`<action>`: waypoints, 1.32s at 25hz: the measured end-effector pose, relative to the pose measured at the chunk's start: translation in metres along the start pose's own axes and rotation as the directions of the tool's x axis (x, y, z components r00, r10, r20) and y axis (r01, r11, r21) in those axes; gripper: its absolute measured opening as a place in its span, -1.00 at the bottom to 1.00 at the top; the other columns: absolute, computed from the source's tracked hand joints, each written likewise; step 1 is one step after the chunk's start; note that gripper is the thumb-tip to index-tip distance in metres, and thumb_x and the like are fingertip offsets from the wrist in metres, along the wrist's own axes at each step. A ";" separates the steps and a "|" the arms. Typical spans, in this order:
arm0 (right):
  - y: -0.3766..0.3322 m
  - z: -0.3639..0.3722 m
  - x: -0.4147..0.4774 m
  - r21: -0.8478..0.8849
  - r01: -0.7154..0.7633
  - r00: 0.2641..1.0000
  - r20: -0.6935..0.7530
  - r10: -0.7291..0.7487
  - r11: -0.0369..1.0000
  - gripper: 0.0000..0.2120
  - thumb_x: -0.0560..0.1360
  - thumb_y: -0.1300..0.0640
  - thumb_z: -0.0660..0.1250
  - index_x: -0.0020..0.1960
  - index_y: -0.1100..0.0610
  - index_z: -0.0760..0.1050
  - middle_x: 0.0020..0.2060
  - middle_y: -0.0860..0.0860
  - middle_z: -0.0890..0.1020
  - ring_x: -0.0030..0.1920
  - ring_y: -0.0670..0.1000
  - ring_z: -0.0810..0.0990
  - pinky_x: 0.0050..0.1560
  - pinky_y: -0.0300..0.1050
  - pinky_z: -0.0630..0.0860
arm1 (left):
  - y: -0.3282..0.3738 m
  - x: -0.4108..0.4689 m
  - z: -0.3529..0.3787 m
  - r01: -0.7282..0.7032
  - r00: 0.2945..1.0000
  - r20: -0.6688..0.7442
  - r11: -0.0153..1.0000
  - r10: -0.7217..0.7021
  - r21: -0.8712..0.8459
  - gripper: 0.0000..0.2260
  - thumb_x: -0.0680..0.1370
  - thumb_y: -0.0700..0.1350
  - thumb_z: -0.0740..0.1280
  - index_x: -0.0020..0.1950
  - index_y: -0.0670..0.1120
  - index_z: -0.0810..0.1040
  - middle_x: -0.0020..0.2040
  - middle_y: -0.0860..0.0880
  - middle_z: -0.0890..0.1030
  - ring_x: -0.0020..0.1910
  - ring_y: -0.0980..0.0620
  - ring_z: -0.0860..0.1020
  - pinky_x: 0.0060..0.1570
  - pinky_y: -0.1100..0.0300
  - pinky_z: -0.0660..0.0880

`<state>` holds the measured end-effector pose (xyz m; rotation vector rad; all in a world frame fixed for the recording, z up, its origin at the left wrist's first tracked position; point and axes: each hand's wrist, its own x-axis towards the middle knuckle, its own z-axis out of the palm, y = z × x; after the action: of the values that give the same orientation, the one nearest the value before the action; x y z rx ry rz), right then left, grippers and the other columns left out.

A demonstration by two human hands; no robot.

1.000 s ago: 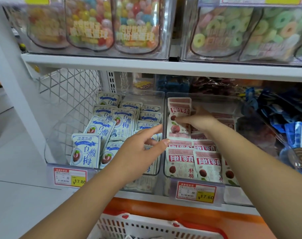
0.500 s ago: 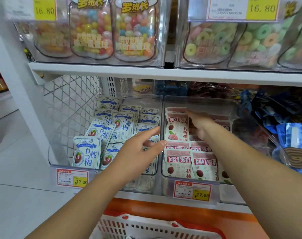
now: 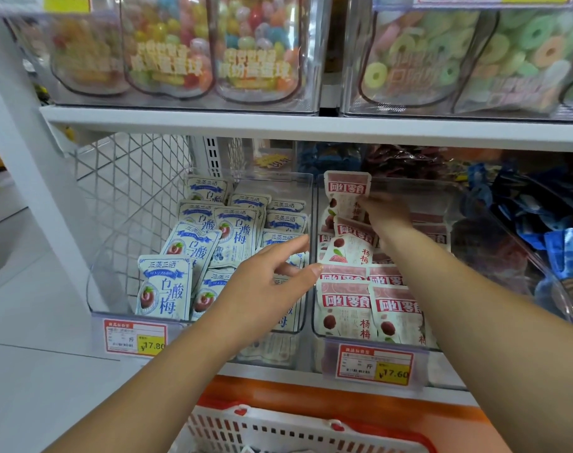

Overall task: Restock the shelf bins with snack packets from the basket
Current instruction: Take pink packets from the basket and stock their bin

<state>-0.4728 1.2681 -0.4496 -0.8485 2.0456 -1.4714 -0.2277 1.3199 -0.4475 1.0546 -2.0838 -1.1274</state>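
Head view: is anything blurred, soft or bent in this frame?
Head view: the right hand is motion-smeared; the upper-shelf candy bags look soft; the price tag below the pink packets reads sharply; the white upright leans, likely lens distortion.

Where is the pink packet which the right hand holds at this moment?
In the head view, the pink packet stands upright at the back left corner of the clear bin priced 17.60, held by the right hand above the other pink packets.
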 end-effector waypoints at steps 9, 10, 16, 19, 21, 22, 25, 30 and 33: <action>0.000 -0.004 -0.007 -0.246 0.088 0.995 0.072 -0.072 0.965 -0.66 0.53 0.07 0.37 0.30 0.07 0.52 0.25 0.03 0.59 0.16 0.09 0.58 0.12 -0.09 0.49 | -0.001 0.000 0.000 -0.008 1.000 -0.007 1.000 0.008 -0.004 -0.55 0.53 0.17 0.30 0.42 0.26 0.36 0.17 0.29 0.52 0.08 0.49 0.44 0.02 0.48 0.27; -0.001 -0.005 -0.008 -0.264 0.092 0.994 0.083 -0.073 0.960 -0.63 0.53 0.05 0.38 0.32 0.07 0.50 0.27 0.03 0.57 0.19 0.10 0.57 0.17 -0.06 0.50 | -0.001 0.000 0.000 -0.004 1.000 -0.008 1.000 0.004 -0.010 -0.55 0.53 0.17 0.30 0.42 0.26 0.36 0.16 0.29 0.53 0.08 0.49 0.44 0.02 0.48 0.27; -0.013 -0.028 -0.022 -0.454 0.038 0.996 0.087 0.002 0.890 -0.59 0.57 -0.07 0.30 0.31 0.15 0.48 0.21 0.12 0.59 -0.03 0.07 0.56 0.06 -0.04 0.55 | 0.002 -0.001 0.000 -0.003 1.000 -0.007 1.000 0.003 -0.007 -0.56 0.54 0.16 0.29 0.42 0.25 0.36 0.17 0.31 0.51 0.04 0.57 0.41 -0.02 0.50 0.25; -0.011 -0.038 -0.034 -0.689 0.029 0.971 0.192 0.143 0.724 -0.49 0.52 -0.16 0.34 0.28 0.20 0.49 0.22 0.16 0.58 0.14 0.15 0.57 0.18 0.02 0.52 | 0.003 -0.003 0.000 -0.001 1.000 -0.011 1.000 0.001 -0.009 -0.56 0.54 0.15 0.30 0.42 0.23 0.37 0.19 0.30 0.51 0.03 0.57 0.41 -0.06 0.49 0.27; -0.011 -0.042 -0.044 -0.709 0.015 0.958 0.212 0.193 0.706 -0.45 0.50 -0.12 0.38 0.32 0.23 0.45 0.29 0.16 0.52 0.24 0.16 0.52 0.17 -0.03 0.47 | 0.005 -0.005 0.001 -0.002 1.000 -0.016 1.000 0.002 -0.010 -0.56 0.54 0.15 0.30 0.42 0.23 0.37 0.19 0.32 0.50 0.04 0.55 0.42 -0.07 0.48 0.28; -0.013 -0.043 -0.049 -0.708 0.002 0.954 0.214 0.211 0.706 -0.45 0.48 -0.09 0.41 0.32 0.24 0.45 0.29 0.16 0.51 0.23 0.15 0.51 0.11 -0.06 0.44 | 0.005 -0.005 0.001 -0.003 1.000 -0.018 1.000 0.003 -0.011 -0.56 0.54 0.15 0.30 0.42 0.23 0.37 0.20 0.32 0.49 0.05 0.54 0.42 -0.06 0.48 0.27; -0.012 -0.042 -0.052 -0.697 0.028 0.957 0.225 0.181 0.717 -0.55 0.47 0.05 0.45 0.27 0.24 0.47 0.22 0.17 0.56 0.09 0.12 0.55 0.04 -0.06 0.47 | 0.005 -0.005 0.001 0.000 1.000 -0.029 1.000 0.000 -0.015 -0.56 0.54 0.15 0.30 0.43 0.22 0.38 0.21 0.33 0.48 0.05 0.53 0.43 -0.05 0.50 0.26; -0.019 -0.034 -0.046 -0.448 0.163 0.971 0.231 -0.062 0.879 -0.70 0.50 0.22 0.40 0.20 0.11 0.43 0.06 0.05 0.56 -0.19 -0.03 0.52 -0.17 -0.13 0.52 | 0.007 -0.005 0.002 -0.007 0.999 -0.033 1.000 0.006 -0.020 -0.56 0.54 0.14 0.30 0.43 0.21 0.37 0.20 0.35 0.48 0.04 0.52 0.44 -0.07 0.51 0.26; -0.029 -0.024 -0.036 -0.399 0.283 0.954 0.214 -0.211 0.872 -0.82 0.53 0.19 0.36 0.09 0.02 0.44 0.03 -0.04 0.52 -0.23 -0.09 0.51 -0.14 -0.08 0.57 | 0.007 -0.005 0.001 -0.008 0.999 -0.034 1.000 0.007 -0.026 -0.56 0.54 0.14 0.31 0.42 0.22 0.38 0.16 0.36 0.48 0.01 0.47 0.48 -0.06 0.46 0.32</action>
<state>-0.4584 1.3027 -0.4134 -1.4050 2.2288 -1.0326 -0.2287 1.3266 -0.4423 1.0462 -2.0399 -1.1220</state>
